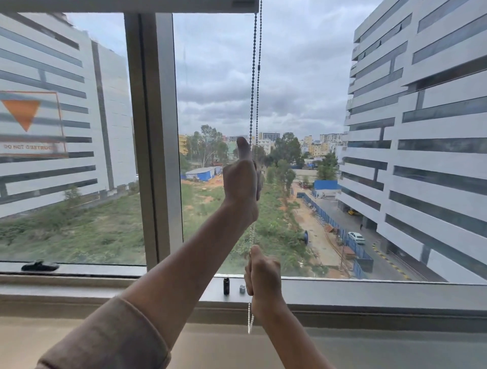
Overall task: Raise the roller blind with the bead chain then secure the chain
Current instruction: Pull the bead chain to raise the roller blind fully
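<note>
We see the bead chain [255,79] hanging vertically as two parallel strands before the window pane [290,79], its small metallic beads running from the raised roller blind [243,3] at the top edge down below the sill [369,292]. The left hand [242,179] grips it, thumb up; lower, the right hand [263,279] closes around it.
</note>
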{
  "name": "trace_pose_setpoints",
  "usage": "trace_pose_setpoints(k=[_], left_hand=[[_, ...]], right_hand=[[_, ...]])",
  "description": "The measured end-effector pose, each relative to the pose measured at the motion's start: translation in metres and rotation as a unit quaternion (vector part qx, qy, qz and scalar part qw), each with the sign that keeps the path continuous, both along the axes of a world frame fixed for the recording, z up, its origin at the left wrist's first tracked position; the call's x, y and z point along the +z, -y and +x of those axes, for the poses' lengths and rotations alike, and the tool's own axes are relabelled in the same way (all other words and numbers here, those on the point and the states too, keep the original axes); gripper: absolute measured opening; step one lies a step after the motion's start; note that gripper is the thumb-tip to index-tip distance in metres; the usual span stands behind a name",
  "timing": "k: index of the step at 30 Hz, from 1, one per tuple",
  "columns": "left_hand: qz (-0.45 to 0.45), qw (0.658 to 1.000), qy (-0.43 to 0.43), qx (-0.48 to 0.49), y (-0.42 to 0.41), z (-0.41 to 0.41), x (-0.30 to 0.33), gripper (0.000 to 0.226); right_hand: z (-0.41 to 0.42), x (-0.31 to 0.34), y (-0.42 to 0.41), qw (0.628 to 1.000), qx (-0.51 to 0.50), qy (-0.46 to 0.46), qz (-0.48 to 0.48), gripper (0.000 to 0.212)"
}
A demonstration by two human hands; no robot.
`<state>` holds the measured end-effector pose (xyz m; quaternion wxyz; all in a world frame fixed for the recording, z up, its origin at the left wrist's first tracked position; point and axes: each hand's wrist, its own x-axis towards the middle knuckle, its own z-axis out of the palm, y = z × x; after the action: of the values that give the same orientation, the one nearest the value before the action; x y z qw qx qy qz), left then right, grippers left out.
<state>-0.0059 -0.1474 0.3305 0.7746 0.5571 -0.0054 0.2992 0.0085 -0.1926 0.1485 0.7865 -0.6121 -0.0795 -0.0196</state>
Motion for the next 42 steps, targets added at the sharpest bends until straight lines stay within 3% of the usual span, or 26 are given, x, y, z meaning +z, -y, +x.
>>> trace_pose_setpoints(k=[7,12,17,26,28,42], left_hand=[[-0.005,0.999,0.031,0.034,0.008,-0.004,-0.032,0.065],[-0.011,0.999,0.045,0.025,0.01,-0.01,-0.041,0.062],[-0.012,0.999,0.04,0.028,0.012,-0.011,-0.056,0.063],[-0.038,0.999,0.008,0.023,0.015,-0.005,-0.09,0.075],[-0.035,0.999,0.013,0.018,0.017,-0.006,-0.098,0.069],[-0.008,0.998,-0.024,0.049,0.021,-0.011,-0.166,0.065]], right_hand=[[0.007,-0.023,0.009,0.997,0.049,-0.05,-0.032,0.06],[0.014,-0.01,0.022,0.996,0.029,-0.027,-0.085,0.037],[0.025,0.03,0.031,0.999,0.009,-0.012,-0.048,0.022],[0.027,0.115,0.037,0.997,0.027,0.071,0.034,0.022],[0.026,0.128,0.038,0.995,0.031,0.083,0.034,0.023],[0.011,0.199,0.016,0.986,0.119,0.086,0.077,0.032]])
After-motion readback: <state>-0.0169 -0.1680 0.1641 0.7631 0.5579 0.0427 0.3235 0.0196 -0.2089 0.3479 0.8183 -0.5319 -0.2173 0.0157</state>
